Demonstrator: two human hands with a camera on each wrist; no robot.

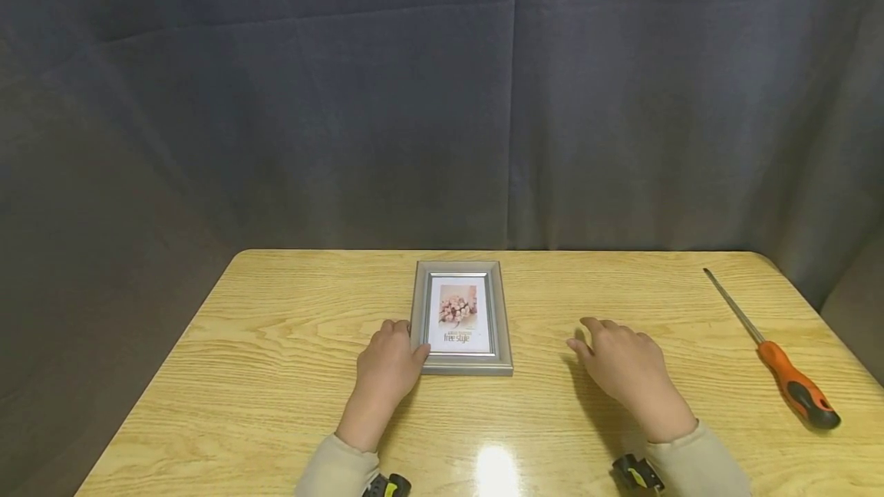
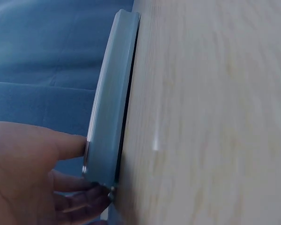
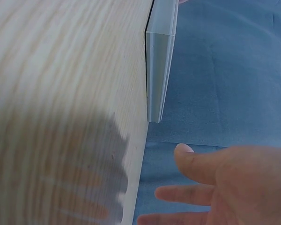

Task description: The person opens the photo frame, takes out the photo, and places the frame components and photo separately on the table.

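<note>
Left hand (image 1: pixel 388 360) pinches photo frame (image 1: pixel 461 318); right hand (image 1: pixel 624 363) empty, fingers loosely spread. Judged step: grasping; next move calls for steady pinch.

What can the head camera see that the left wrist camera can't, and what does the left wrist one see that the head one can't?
Only the head view shows the orange-handled screwdriver, the right hand, the sleeves and the pink flower picture.

Only the left wrist view shows the palm side of the left hand and the picture frame's long side close up.

Both show the left hand holding the picture frame, the wooden table and the dark curtain, which looks bluer in the wrist view.
</note>
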